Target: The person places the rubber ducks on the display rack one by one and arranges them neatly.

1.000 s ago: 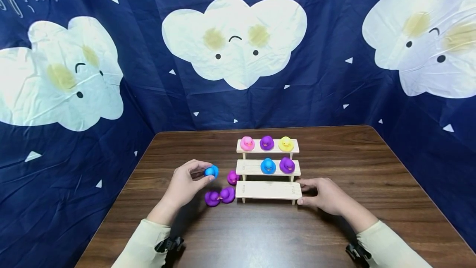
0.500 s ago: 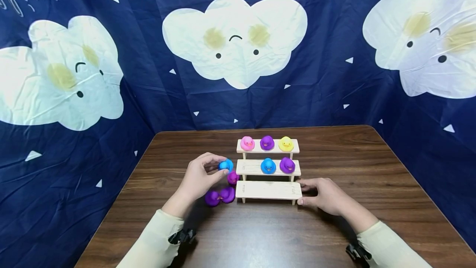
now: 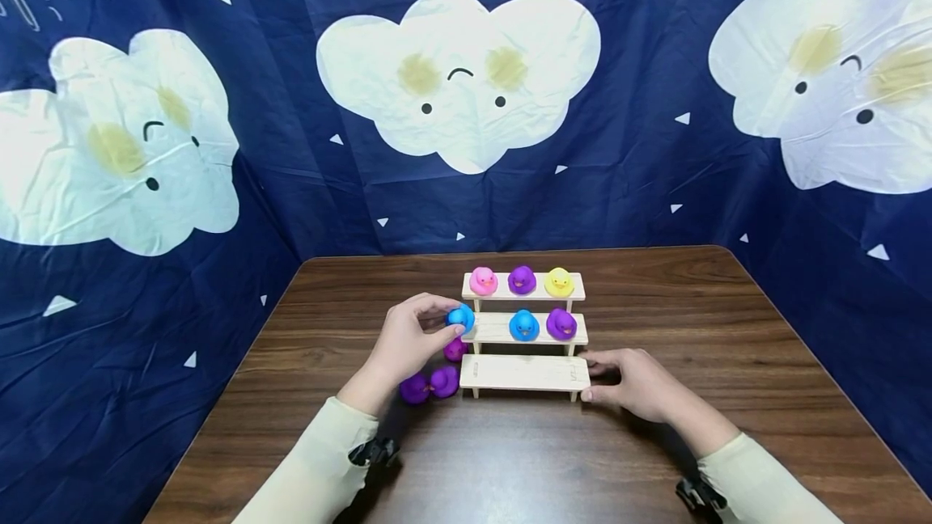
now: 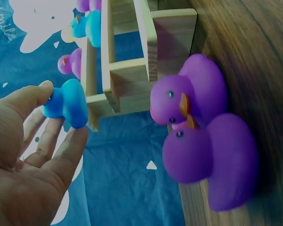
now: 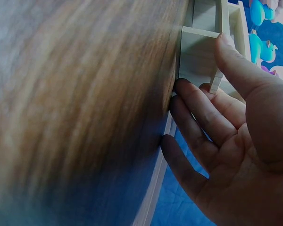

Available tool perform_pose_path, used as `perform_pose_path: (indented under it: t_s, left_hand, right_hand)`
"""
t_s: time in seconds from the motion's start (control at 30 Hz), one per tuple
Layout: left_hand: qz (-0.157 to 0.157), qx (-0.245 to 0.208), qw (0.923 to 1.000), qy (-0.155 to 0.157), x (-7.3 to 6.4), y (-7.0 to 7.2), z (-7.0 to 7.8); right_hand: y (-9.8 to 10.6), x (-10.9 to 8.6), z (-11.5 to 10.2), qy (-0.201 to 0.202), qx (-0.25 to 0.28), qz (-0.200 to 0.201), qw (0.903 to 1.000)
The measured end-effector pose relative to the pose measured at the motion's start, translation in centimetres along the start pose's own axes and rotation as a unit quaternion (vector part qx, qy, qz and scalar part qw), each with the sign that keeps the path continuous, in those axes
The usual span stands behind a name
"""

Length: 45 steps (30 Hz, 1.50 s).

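Observation:
A blue rubber duck point(image 3: 460, 319) is pinched between the thumb and fingers of my left hand point(image 3: 405, 342), at the left end of the middle shelf. In the left wrist view, the duck point(image 4: 66, 102) appears just off the shelf's end. My right hand point(image 3: 633, 382) grips the right end of the lowest step of the three-tier wooden stand point(image 3: 524, 373), thumb in front and fingers behind. The middle shelf bears another blue duck point(image 3: 524, 325) and a purple duck point(image 3: 561, 323). On the top shelf sit a pink duck point(image 3: 484, 281), a purple duck point(image 3: 522, 280) and a yellow duck point(image 3: 559, 282).
Two purple ducks point(image 3: 444, 381) stand beak to beak on the wooden table point(image 3: 510, 459), left of the stand. A magenta duck point(image 3: 455, 348) sits close against the stand's left side, below my left hand. Dark blue cloth point(image 3: 641, 209) with white clouds surrounds the table.
My left hand has carried the blue duck rightward and slightly away, from beside the stand to the middle shelf's left end. My right hand has stayed at the lowest step.

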<state>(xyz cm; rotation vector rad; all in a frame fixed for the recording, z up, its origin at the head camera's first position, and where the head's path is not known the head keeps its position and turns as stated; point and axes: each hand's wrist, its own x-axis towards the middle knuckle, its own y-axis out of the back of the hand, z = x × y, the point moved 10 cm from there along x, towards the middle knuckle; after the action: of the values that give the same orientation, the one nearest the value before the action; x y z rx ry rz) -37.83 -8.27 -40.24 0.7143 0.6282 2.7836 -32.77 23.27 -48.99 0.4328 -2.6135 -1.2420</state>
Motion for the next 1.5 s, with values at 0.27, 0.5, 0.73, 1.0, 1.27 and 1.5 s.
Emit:
perform_pose_path:
  t_s: [0.27,0.5,0.73,1.0,1.27,1.5]
  left_hand:
    - [-0.009,0.004,0.9999,0.005,0.6,-1.7,0.0]
    - [-0.017,0.016,0.9997,0.006,1.0,-2.8,-0.1]
    - [-0.024,0.022,0.9994,0.012,1.1,-3.5,-0.1]
    - [-0.031,0.022,0.9992,0.011,1.2,-4.1,-0.2]
    - [-0.037,0.020,0.9989,0.018,1.2,-4.2,-0.3]
    - [-0.036,0.023,0.9989,0.021,1.2,-4.3,-0.4]
  right_hand:
    - [0.0,0.0,0.0,0.002,-0.001,-0.002,1.0000]
    - [0.0,0.1,-0.1,0.006,0.000,-0.003,1.0000]
    - [0.0,0.1,0.0,-0.004,0.007,-0.006,0.9999]
    - [0.1,0.1,-0.2,0.002,0.005,-0.002,1.0000]
    - [0.1,0.1,-0.2,0.007,0.002,-0.001,1.0000]
    - [0.1,0.1,0.0,0.000,0.005,0.000,1.0000]
